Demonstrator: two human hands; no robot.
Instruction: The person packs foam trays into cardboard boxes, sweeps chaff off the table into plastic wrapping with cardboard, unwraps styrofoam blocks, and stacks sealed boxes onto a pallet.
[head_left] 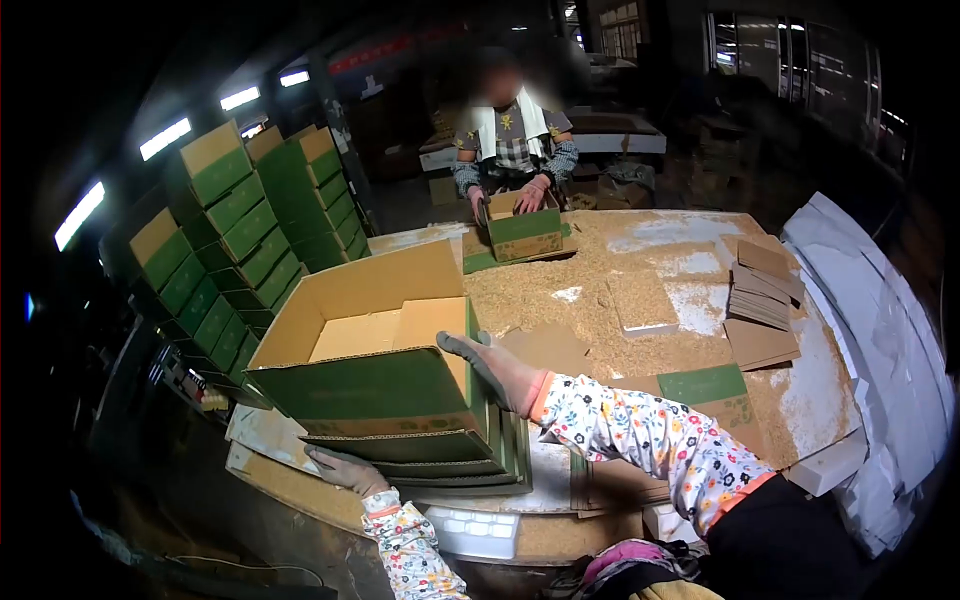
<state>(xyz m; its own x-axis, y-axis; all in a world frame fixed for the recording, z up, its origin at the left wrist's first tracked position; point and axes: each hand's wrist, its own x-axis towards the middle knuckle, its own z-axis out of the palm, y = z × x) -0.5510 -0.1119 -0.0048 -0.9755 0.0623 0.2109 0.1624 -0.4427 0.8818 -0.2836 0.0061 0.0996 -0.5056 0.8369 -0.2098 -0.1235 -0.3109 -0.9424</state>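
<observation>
A green and brown cardboard box (pixel 360 385), open at the top, stands before me on the left of the table, on top of several green cardboard layers (pixel 420 470). My right hand (pixel 492 368), in a grey-fingered glove, grips the box's right wall, its thumb at the upper edge. Low at the front left corner, my left hand (pixel 345 470) holds the cardboard edge just under the box's front wall; some of its fingers are hidden. Inside the box, bare brown flaps and a pale bottom show.
Across the table (pixel 640 240), a co-worker (pixel 515 130) handles another green box (pixel 525 230). Stacks of green boxes (pixel 240 220) rise at the left. Brown cardboard pieces (pixel 760 300) lie at the right, beside white sheeting (pixel 870 350). A white tray (pixel 472 532) sits below the near edge.
</observation>
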